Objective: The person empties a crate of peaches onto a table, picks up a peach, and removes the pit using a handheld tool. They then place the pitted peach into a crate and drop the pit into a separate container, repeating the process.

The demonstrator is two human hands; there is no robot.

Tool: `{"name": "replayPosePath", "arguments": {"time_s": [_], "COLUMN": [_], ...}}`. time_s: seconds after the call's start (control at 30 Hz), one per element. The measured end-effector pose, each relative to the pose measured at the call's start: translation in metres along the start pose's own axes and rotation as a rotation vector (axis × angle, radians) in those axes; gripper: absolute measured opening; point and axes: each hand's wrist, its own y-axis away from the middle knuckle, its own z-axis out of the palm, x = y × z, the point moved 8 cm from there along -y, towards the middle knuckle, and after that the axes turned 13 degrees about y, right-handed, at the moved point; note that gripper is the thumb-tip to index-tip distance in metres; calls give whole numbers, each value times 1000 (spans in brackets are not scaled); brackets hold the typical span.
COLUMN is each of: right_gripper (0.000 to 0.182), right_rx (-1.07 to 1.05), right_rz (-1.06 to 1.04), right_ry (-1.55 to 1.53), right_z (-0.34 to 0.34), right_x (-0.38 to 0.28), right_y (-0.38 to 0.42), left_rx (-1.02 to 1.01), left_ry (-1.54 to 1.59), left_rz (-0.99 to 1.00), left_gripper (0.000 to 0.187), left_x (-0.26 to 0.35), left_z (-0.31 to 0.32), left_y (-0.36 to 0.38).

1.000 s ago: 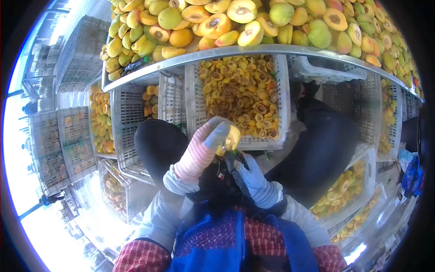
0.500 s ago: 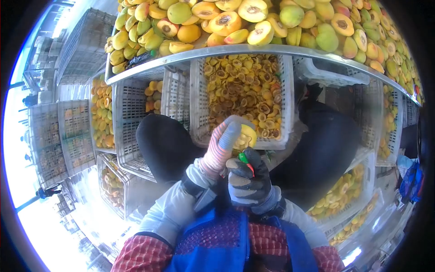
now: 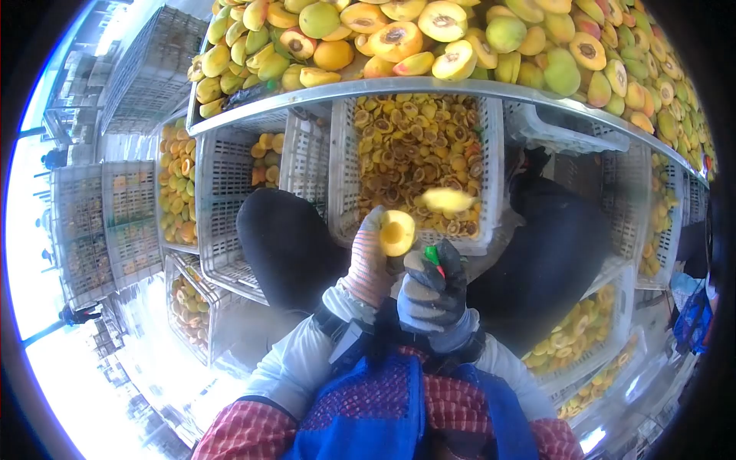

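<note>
My left hand (image 3: 369,257), in a striped glove, grips a yellow peach half (image 3: 397,233) whose smooth hollow faces up. Close beside it, my right hand (image 3: 434,295) in a grey and black glove is closed around a small tool with a green and red handle (image 3: 435,259); its working end is hard to make out. A blurred yellow piece of fruit (image 3: 448,200) is in the air, clear of both hands. Below lies a white crate (image 3: 492,169) full of brownish-yellow cut pieces (image 3: 410,153) that look like pit-side scraps.
A metal-edged table (image 3: 429,84) heaped with halved peaches (image 3: 399,42) spans the far side. Crates with fruit stand at left (image 3: 201,199) and right (image 3: 625,314). My knees (image 3: 280,230) flank the middle crate. Stacked crates (image 3: 149,73) rise at far left.
A yellow piece has come away from the peach half and flies over the crate. The half in my left hand now shows a clean hollow. Both hands have shifted slightly apart.
</note>
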Motion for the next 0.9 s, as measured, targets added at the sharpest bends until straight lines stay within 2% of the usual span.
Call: {"name": "replayPosePath", "arguments": {"time_s": [0.07, 0.1, 0.13, 0.17, 0.2, 0.23, 0.27, 0.3, 0.33, 0.4, 0.47, 0.53, 0.6, 0.7, 0.8, 0.83, 0.9], "right_gripper": [48, 49, 49, 48, 48, 44, 43, 43, 42, 36, 33, 29, 31, 31, 33, 35, 38], "right_rx": [151, 145, 189, 226, 261, 304, 379, 464, 556, 644, 679, 766, 876, 937, 1074, 1061, 1045], "right_rz": [-31, -47, -37, -27, -19, -36, -35, -38, -40, -78, -57, -45, -15, -76, -122, -150, -226], "right_ry": [-25, -64, -53, -35, -17, 135, 177, 213, 243, 274, 245, 415, 526, 539, 641, 685, 766], "right_z": [-22, -32, -42, -49, -54, -57, -63, -68, -75, -76, -92, -77, -74, -98, -103, -98, -81], "right_x": [-5, -6, -5, -5, -5, -9, -14, -16, -17, -20, -18, -23, -31, -44, -54, -59, -68], "right_y": [4, 6, 7, 9, 11, 13, 15, 20, 24, 21, 21, 16, 18, 33, 33, 30, 26], "left_rx": [66, 111, 32, 65, -12, 87, 101, 292, 689, 468, 149, 327, 568, 524, 225, 119, -195], "left_ry": [-129, -214, -362, -635, -918, -822, -714, -1057, -1884, -1529, -1262, -1845, -2133, -2191, -2086, -1963, -1449], "left_rz": [28, 171, 364, 693, 1091, 1200, 1286, 1365, 1669, 1458, 1287, 1260, 1076, 681, 834, 995, 1035], "left_gripper": [34, 37, 38, 37, 36, 28, 27, 26, 22, 20, 26, 46, 66, 71, 71, 63, 57], "left_x": [12, 33, 64, 103, 141, 176, 213, 243, 257, 274, 239, 219, 219, 217, 221, 217, 208], "left_z": [-10, -13, -25, -8, 12, 18, 10, 14, 26, 38, 97, 145, 170, 197, 189, 191, 178], "left_y": [4, 5, -7, 23, 48, 70, 76, 86, 93, 69, 51, 16, -28, -55, -77, -58, -37]}}
